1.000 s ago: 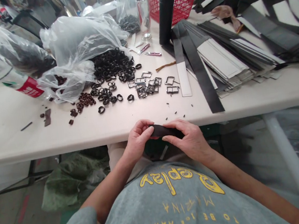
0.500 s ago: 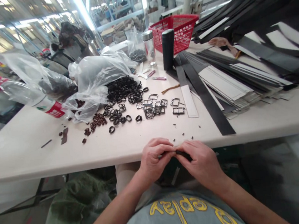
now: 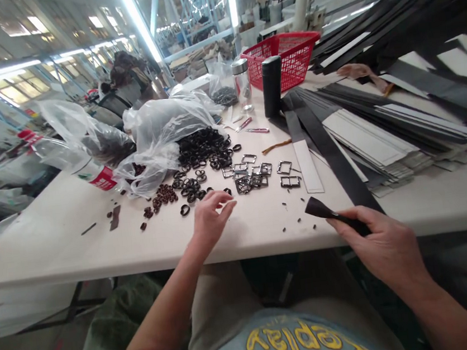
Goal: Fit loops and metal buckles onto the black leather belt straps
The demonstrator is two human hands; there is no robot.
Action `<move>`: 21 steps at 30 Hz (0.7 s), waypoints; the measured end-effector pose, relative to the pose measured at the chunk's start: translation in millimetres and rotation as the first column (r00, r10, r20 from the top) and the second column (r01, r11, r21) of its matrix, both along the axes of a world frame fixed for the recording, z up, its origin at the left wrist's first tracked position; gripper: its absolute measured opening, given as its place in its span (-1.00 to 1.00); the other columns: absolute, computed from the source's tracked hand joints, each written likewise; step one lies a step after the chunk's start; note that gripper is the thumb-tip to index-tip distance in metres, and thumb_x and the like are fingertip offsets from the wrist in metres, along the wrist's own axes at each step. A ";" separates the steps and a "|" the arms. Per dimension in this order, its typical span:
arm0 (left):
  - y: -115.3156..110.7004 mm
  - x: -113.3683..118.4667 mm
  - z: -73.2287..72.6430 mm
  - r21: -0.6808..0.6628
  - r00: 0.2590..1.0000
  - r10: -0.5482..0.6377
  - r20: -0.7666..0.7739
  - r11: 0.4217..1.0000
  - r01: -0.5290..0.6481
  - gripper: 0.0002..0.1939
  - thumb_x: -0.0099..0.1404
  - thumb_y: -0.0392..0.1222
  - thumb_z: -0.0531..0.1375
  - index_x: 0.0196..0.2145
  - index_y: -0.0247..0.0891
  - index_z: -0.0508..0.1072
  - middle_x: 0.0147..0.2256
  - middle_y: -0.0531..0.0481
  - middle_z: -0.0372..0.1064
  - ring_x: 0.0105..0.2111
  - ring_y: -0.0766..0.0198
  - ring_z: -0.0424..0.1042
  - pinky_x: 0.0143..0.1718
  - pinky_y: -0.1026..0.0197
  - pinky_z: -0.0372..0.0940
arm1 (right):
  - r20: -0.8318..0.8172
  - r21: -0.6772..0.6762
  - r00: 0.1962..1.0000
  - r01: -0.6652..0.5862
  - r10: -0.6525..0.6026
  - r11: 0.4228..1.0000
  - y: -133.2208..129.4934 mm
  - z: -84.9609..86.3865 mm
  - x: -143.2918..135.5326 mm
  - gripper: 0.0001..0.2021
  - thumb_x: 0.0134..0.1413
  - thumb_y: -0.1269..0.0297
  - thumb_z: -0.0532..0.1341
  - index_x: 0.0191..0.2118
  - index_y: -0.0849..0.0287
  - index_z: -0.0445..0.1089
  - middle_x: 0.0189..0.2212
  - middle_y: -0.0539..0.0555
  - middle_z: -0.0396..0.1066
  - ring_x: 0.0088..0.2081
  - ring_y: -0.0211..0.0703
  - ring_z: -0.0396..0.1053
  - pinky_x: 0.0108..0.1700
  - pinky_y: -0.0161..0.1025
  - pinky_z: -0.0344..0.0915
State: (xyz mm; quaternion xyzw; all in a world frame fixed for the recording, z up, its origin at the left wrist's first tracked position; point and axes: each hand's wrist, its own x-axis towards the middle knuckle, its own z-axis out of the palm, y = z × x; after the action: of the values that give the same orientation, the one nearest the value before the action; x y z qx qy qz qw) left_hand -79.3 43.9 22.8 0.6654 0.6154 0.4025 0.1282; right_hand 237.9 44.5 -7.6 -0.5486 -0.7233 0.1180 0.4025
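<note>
My right hand (image 3: pixel 386 239) is closed around a black strap (image 3: pixel 318 208), whose flared end sticks out to the left above the table's front edge. Reaching over the white table, my left hand (image 3: pixel 213 216) has its thumb and fingers apart, with nothing visible between them. Just beyond its fingertips lie black strap loops (image 3: pixel 191 191), partly covered by the hand. Metal buckles (image 3: pixel 251 180) are spread to the right of that hand. Several tiny dark bits (image 3: pixel 299 220) dot the table between my hands.
Small brown loops (image 3: pixel 164 197) lie left of the black ones. Behind are plastic bags (image 3: pixel 168 118), a plastic bottle (image 3: pixel 101 176), a glass bottle (image 3: pixel 242 87), a black flask (image 3: pixel 273 86) and a red basket (image 3: pixel 298 58). Stacked black straps (image 3: pixel 372 136) cover the right side.
My hands, which were together at the table edge, have separated. My left hand let go and moved forward and left toward the loops; my right hand carried the strap to the right.
</note>
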 end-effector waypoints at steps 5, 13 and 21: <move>32.6 -25.9 -7.1 -0.064 0.953 0.081 -0.293 0.993 -0.104 -0.85 0.17 -0.21 0.32 -0.25 -0.22 0.56 -0.30 -0.03 0.43 -0.37 0.22 0.44 -0.21 0.16 0.33 | -0.019 -0.024 1.000 0.000 0.000 1.000 0.9 -3.7 -3.8 -0.80 0.15 0.05 0.20 -0.34 0.05 0.44 -0.43 0.04 0.51 -0.40 -0.04 0.47 -0.29 -0.16 0.32; 43.0 -24.8 -19.9 -0.209 0.999 0.048 0.018 0.977 -0.044 -0.94 0.12 -0.22 0.32 -0.44 -0.25 0.55 -0.39 -0.01 0.45 -0.39 0.23 0.43 -0.22 0.15 0.32 | -0.182 -0.166 0.981 -0.094 0.063 0.982 -2.2 5.5 -20.6 -0.82 0.06 0.06 0.26 -0.40 0.04 0.47 -0.49 -0.01 0.49 -0.45 -0.09 0.42 -0.36 -0.20 0.31; 4.7 38.4 -18.7 -0.197 0.359 0.102 0.928 0.951 0.239 -0.68 -0.02 -0.06 0.48 -0.39 -0.26 0.51 -0.29 0.03 0.55 -0.28 0.31 0.55 -0.19 0.26 0.40 | -0.706 -0.488 0.707 -0.532 0.046 0.692 -5.6 26.8 -56.0 -0.78 -0.08 0.10 0.37 -0.48 0.14 0.46 -0.59 -0.07 0.36 -0.54 -0.29 0.22 -0.45 -0.30 0.17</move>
State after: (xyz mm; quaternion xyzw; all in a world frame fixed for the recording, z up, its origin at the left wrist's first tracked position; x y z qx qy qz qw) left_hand -40.9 48.6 4.1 0.3189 0.4591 0.6035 0.5686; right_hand 181.9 38.9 19.2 -0.4475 -0.5301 0.6134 0.3775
